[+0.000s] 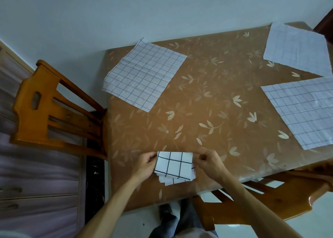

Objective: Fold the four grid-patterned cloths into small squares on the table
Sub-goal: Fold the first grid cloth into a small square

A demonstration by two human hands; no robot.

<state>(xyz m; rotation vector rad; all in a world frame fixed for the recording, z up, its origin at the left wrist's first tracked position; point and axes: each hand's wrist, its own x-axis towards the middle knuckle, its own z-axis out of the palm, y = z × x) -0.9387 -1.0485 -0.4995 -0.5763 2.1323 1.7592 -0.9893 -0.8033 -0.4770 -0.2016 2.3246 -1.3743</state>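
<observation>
Both grips pinch one thing: the left grip [144,163] has thumb and curled fingers closed on the upper left corner of the folded cloth [174,164], and the right grip [210,161] nips its upper right corner the same way. The folded cloth is a small white square with dark grid lines, its layers fanned out unevenly along the lower edge. It sits close to the near edge of the tabletop [207,102], which is covered in brown with a pale leaf pattern. Whether its top edge is lifted I cannot tell. A wooden chair [270,198] stands at the near right corner.

Further out, the right-hand cloth [302,111] lies flat and unfolded, running off the right edge of view. The far-left cloth [144,75] is spread open at the far left corner, slightly overhanging. The far-right cloth [297,48] lies open at the far right corner. A second chair [54,102] stands beside the left side.
</observation>
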